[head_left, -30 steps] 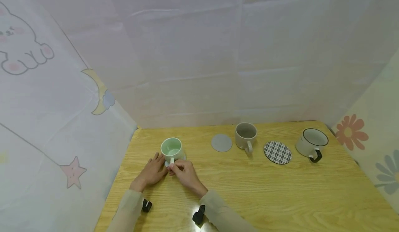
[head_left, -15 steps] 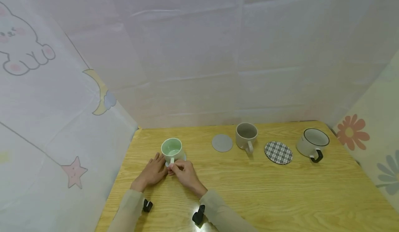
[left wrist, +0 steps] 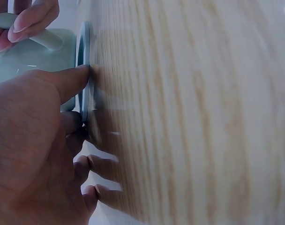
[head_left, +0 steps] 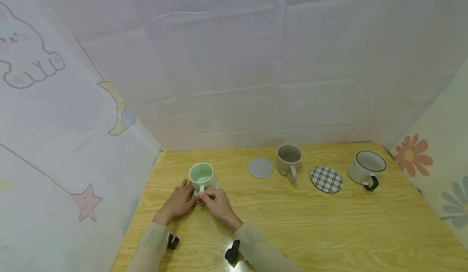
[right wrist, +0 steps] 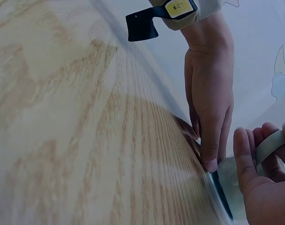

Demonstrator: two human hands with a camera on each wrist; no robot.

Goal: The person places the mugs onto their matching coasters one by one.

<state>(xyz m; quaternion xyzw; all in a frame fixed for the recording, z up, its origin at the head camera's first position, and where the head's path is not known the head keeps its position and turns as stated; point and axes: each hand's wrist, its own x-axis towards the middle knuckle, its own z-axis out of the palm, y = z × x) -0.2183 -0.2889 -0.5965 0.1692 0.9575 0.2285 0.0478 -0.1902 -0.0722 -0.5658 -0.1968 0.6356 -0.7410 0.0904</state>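
A pale green mug [head_left: 202, 174] stands upright over a light round coaster [head_left: 215, 184] at the table's left; most of the coaster is hidden. Whether the mug's base rests fully on it I cannot tell. My right hand [head_left: 218, 207] pinches the mug's handle [right wrist: 270, 145] between thumb and fingers. To the left, my left hand [head_left: 179, 202] lies with its fingers fairly straight. Its thumb [left wrist: 70, 84] touches the coaster's edge in the left wrist view, and the other fingertips reach the tabletop.
A plain grey coaster [head_left: 260, 168] lies near a beige mug [head_left: 287, 164] at mid-table. Farther right are a plaid coaster [head_left: 326, 179] and a white mug [head_left: 360, 172] with a dark rim and black handle. A pale printed curtain [head_left: 226, 81] encloses the wooden table [head_left: 310, 231].
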